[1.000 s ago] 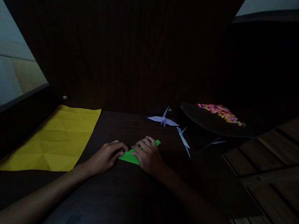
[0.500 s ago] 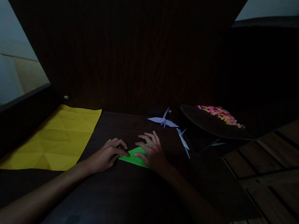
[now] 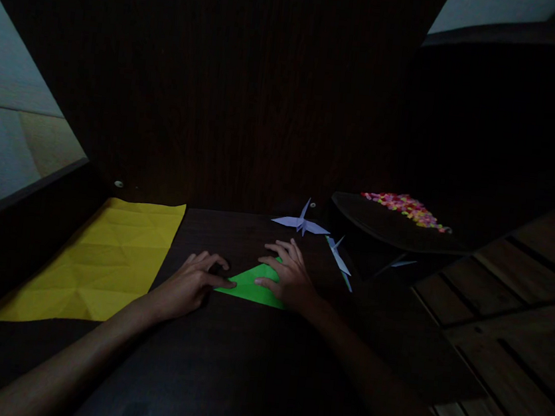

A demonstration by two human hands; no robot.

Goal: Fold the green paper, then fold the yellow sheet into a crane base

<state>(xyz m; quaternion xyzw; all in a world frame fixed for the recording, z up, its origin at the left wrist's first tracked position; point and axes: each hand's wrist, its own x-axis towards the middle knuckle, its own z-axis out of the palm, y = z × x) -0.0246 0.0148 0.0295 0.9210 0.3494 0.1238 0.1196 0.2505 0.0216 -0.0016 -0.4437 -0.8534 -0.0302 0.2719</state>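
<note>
A green sheet of paper folded into a triangle (image 3: 249,287) lies flat on the dark wooden table. My left hand (image 3: 194,285) rests at its left corner, the thumb stretched onto the paper and the fingers bent but apart. Over the triangle's right part is my right hand (image 3: 290,279), its fingers spread and its thumb touching the green surface. That hand hides the right corner of the paper. Neither hand grips anything. Behind the right hand stands a lilac paper crane (image 3: 301,225).
A creased yellow sheet (image 3: 106,255) lies on the left. Pale folded paper cranes (image 3: 339,257) sit at the right edge. On a dark curved shelf (image 3: 357,216) is a heap of small pink, red and yellow pieces (image 3: 410,208). An upright dark panel (image 3: 210,93) closes off the back.
My left hand has slid a little left along the green paper, with the thumb reaching further out. My right hand has shifted slightly. The whole view has tilted a little.
</note>
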